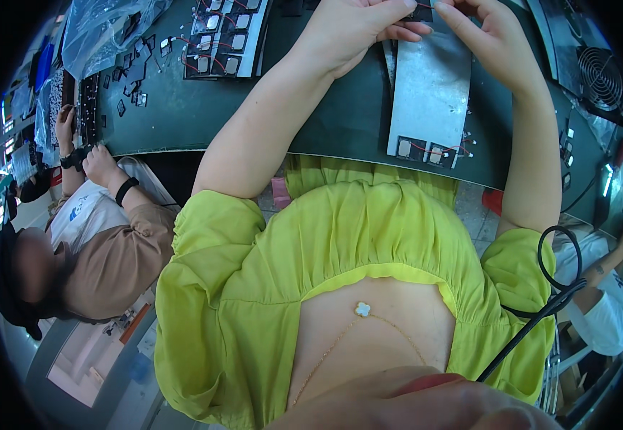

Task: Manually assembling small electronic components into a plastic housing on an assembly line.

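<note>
At the top edge, over the far end of a silver metal plate (432, 89), my two hands meet at a small black part with a red wire (422, 12). My left hand (369, 25) is closed, pinching the part's left side between thumb and fingers. On its other side my right hand (485, 32) is bent in, thumb and fingers closed at the part's edge and wire; the exact grip is partly cut off. Near the plate's close end lie two similar parts, a black square with a silver face (410, 148) and another beside it (440, 155), both with red wires.
A second plate (225, 43) at the left bears rows of several such parts. Loose black pieces (138, 68) and a clear plastic bag (107, 36) lie farther left. A black fan (602, 77) stands at right. Other people sit at left (107, 236) and right (605, 287).
</note>
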A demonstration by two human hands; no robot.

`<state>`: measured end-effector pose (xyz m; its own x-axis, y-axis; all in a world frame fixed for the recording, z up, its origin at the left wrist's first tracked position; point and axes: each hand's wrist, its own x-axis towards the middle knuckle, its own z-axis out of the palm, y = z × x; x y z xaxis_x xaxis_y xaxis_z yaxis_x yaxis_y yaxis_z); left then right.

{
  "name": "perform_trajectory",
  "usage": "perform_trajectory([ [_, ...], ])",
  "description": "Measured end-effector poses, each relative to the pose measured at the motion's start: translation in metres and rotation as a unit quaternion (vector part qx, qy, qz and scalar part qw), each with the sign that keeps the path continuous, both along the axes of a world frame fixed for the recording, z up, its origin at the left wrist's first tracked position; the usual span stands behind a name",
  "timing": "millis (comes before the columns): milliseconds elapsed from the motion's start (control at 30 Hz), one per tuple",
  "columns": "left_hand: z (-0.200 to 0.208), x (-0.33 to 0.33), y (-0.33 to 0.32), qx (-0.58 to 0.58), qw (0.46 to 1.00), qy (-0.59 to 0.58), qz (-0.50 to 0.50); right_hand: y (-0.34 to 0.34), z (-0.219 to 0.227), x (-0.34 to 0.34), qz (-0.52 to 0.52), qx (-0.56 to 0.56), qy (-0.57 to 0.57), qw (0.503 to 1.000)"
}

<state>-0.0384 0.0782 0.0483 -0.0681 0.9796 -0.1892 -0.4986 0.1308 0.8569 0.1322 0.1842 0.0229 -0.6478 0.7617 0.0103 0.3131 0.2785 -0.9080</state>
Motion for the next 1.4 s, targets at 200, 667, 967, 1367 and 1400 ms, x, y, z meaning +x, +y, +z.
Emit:
perform_trajectory([
  [200,-0.003,-0.006,-0.004,-0.024,0.999,-0.033,0.001,-0.003,-0.002,-0.006,0.026,0.071,0.032,0.997],
  [667,-0.016,-0.006,0.001,0.019,0.998,-0.055,-0.018,-0.012,0.016,-0.007,-0.012,0.134,-0.085,0.987],
  [967,-0.018,-0.005,0.002,0.016,0.999,-0.025,-0.025,-0.017,0.020,-0.013,-0.013,0.005,0.022,1.000],
  [1367,-0.011,-0.007,-0.003,0.024,0.998,0.019,-0.052,-0.018,0.029,-0.014,0.011,0.007,-0.004,1.000],
  [1400,-0.010,-0.005,-0.003,0.026,0.998,0.023,-0.055,-0.018,0.030,-0.014,0.010,0.010,-0.003,1.000],
])
